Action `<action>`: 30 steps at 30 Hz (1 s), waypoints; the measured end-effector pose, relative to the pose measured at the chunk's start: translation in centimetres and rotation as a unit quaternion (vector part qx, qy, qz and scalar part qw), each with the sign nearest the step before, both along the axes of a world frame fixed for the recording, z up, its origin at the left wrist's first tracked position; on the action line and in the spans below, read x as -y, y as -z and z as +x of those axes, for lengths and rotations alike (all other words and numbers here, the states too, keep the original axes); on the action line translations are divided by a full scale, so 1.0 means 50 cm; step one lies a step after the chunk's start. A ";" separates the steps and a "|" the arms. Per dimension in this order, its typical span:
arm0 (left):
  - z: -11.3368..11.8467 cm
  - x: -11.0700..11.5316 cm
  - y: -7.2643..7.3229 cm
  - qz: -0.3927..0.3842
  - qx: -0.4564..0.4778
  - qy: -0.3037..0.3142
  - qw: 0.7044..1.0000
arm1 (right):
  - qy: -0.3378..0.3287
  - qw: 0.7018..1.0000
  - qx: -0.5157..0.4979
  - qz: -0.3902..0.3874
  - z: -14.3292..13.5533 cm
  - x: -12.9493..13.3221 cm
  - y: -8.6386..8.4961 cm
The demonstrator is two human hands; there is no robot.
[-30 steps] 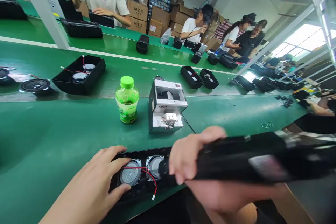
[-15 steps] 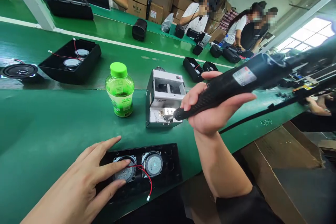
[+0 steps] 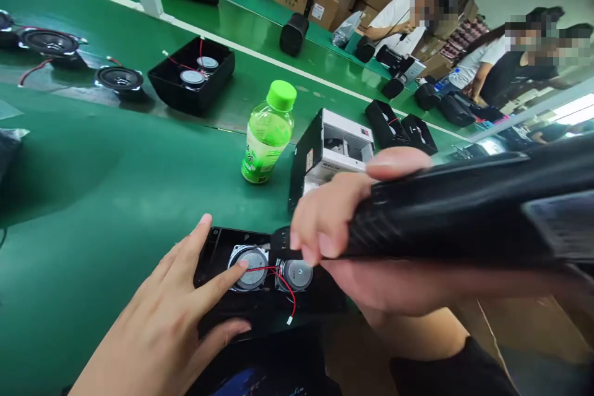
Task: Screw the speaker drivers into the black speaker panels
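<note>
Left hand: I have my left hand (image 3: 162, 309) palm down with its fingers spread, index fingertip on the back of the left speaker (image 3: 257, 276), thumb by the near edge of the case.
Right hand: my right hand (image 3: 325, 223) is wrapped around a black screwdriver (image 3: 445, 207), holding it slanted, partly blurred.
Screwdriver tip: at the upper right corner of the left speaker; I can't tell whether it touches.
Case: the black case (image 3: 260, 310) lies flat on the green table (image 3: 116, 185) in front of me, with the left speaker and the right speaker (image 3: 299, 276) side by side in it.
Wire: a red wire (image 3: 291, 291) crosses both speakers and ends in a white plug (image 3: 290, 320) towards me.
Beyond the case: a green-capped bottle (image 3: 266, 136) stands upright, just beside a grey-and-white machine (image 3: 304, 167), partly behind my right hand.
Farther left: an open black box (image 3: 185, 99) holds two speakers, with a loose speaker (image 3: 119, 79) near it.
</note>
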State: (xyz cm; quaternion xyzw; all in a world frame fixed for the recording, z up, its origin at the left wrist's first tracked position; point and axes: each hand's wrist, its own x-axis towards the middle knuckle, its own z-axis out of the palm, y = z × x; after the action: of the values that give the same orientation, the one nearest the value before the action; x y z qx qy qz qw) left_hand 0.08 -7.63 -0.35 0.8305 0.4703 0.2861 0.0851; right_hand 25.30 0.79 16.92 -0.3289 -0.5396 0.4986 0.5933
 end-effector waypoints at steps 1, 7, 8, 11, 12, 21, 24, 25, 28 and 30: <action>0.003 0.001 0.001 0.003 0.001 -0.001 1.000 | -0.005 1.000 -0.010 -0.014 -0.022 -0.012 0.008; 0.009 0.007 -0.001 -0.039 0.001 -0.005 0.999 | -0.005 0.999 -0.052 0.000 -0.098 -0.050 0.061; 0.011 0.007 -0.004 -0.042 0.001 -0.004 0.999 | -0.003 0.999 -0.048 0.006 -0.099 -0.050 0.066; 0.017 0.005 -0.012 -0.038 -0.004 0.001 0.999 | -0.009 1.000 -0.019 0.011 -0.093 -0.048 0.071; 0.019 0.004 -0.015 -0.037 -0.005 0.001 0.999 | -0.013 1.000 -0.013 0.009 -0.091 -0.048 0.072; 0.027 0.007 -0.021 -0.034 -0.005 -0.003 0.999 | -0.005 1.000 -0.003 0.018 -0.109 -0.060 0.088; 0.024 0.009 -0.018 -0.026 0.006 -0.002 1.000 | -0.046 0.999 0.007 0.005 -0.108 -0.065 0.099; 0.023 0.009 -0.017 -0.024 0.008 -0.001 1.000 | -0.054 0.998 0.005 0.012 -0.107 -0.065 0.106; 0.023 0.007 -0.012 -0.034 0.010 -0.002 0.999 | -0.060 0.997 -0.024 0.046 -0.099 -0.061 0.136; 0.024 0.006 -0.009 -0.045 0.016 -0.003 0.999 | -0.060 0.997 0.002 0.045 -0.090 -0.059 0.157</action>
State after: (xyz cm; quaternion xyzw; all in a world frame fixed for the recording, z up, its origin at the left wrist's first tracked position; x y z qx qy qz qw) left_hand 1.26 -7.91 0.11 0.8197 0.4840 0.2780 0.1286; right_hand 20.80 3.72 9.08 -0.2700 -0.5818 0.5073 0.5755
